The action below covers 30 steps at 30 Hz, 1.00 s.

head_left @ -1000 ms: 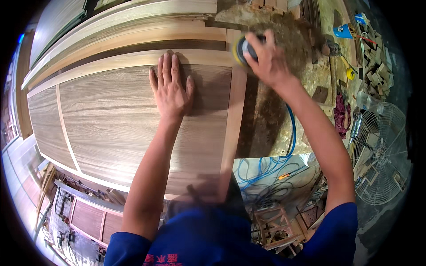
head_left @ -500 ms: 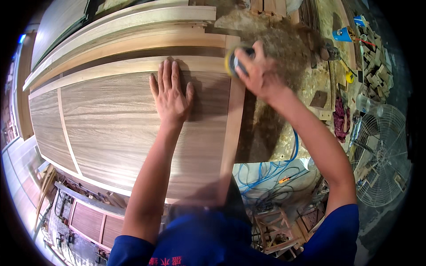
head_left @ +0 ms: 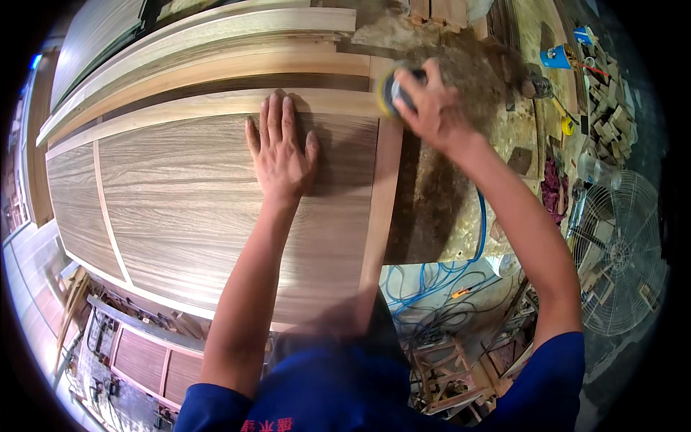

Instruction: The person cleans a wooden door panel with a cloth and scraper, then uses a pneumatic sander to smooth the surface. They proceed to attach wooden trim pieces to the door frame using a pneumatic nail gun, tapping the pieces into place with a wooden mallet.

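Right grip (head_left: 437,114) wraps a palm sander (head_left: 391,91) at a corner of the framed wooden panel (head_left: 180,191), which the flat, open left hand (head_left: 283,167) apparently steadies.

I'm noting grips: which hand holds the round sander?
The right hand, curled over the round sander; the left hand instead lies flat on the wooden panel.

From my remote station I see a stained workbench (head_left: 461,223), its surface blotched and worn. A framed wood-grain panel (head_left: 209,194) lies flat over its left part, long pale boards (head_left: 273,27) just beyond. Short wood pieces (head_left: 437,13) sit at the far end; a dark wood block (head_left: 520,160) rests toward the right.
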Tool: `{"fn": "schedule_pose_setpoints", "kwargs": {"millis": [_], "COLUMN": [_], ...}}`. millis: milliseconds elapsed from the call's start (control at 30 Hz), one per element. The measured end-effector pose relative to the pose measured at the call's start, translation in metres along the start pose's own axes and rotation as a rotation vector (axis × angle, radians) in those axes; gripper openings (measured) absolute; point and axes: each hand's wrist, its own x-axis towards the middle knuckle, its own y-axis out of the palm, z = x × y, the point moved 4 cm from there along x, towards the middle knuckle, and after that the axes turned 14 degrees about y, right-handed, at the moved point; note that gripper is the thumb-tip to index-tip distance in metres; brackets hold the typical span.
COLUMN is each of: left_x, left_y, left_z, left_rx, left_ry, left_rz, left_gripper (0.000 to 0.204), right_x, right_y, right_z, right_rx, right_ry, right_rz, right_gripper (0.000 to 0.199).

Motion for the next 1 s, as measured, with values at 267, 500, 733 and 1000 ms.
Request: {"fn": "schedule_pose_setpoints", "kwargs": {"millis": [267,500,733,1000], "left_x": [-0.001,0.0,-0.003,-0.005], "left_y": [0.003,0.002,0.002,0.004], "left_z": [0.003,-0.002,0.0,0.004], "left_rx": [0.023,0.012,0.04,0.06], "left_ry": [0.001,0.015,0.029,0.037], "left_rz": [0.0,-0.018,-0.01,-0.005], "left_gripper": [0.073,0.073,0.072,0.071], "right_x": [-0.057,-0.014,-0.023,-0.081], "right_y": [0.001,-0.001,0.003,0.006], "right_z": [0.016,-0.008,0.015,0.042], "right_rx": [-0.026,-0.015,0.0,0.025], "right_ry": [-0.082,0.006,-0.027,0.019], "right_rz": [0.066,-0.042,0.066,0.092], "right_gripper": [0.036,0.037,0.031,0.035]}}
